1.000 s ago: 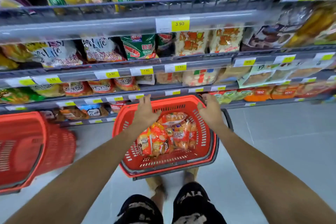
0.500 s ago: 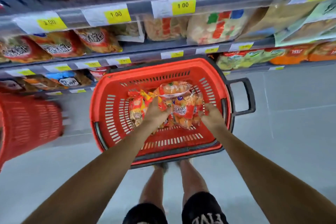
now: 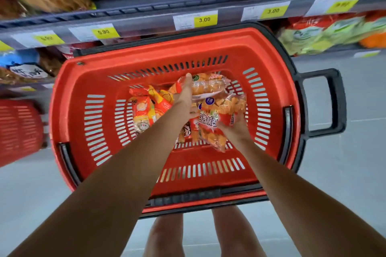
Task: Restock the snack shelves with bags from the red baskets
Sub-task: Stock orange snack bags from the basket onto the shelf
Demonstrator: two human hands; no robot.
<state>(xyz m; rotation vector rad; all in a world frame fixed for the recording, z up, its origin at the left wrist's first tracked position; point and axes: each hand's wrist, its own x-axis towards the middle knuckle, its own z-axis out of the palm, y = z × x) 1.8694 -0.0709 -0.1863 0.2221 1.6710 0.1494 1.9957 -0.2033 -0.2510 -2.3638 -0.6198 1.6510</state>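
Observation:
A red basket (image 3: 71,110) with a black rim and side handle stands on the floor below me, against the low shelves. Several orange-and-red snack bags (image 3: 144,110) lie on its bottom. My left hand (image 3: 184,98) reaches in and rests its fingers on a clear bag of orange crackers (image 3: 208,85) at the far side; whether it grips is unclear. My right hand (image 3: 236,127) holds another orange cracker bag (image 3: 219,119) from underneath, tilted up off the pile.
Shelf rails (image 3: 146,16) with yellow price tags run across the top, stocked with snack bags above and below. A second red basket (image 3: 18,129) stands at the left. Grey floor lies to the right. My legs show under the basket.
I have leaned down closer to the basket. Both hands went from its far rim down into the bags, and my right hand has lifted one bag.

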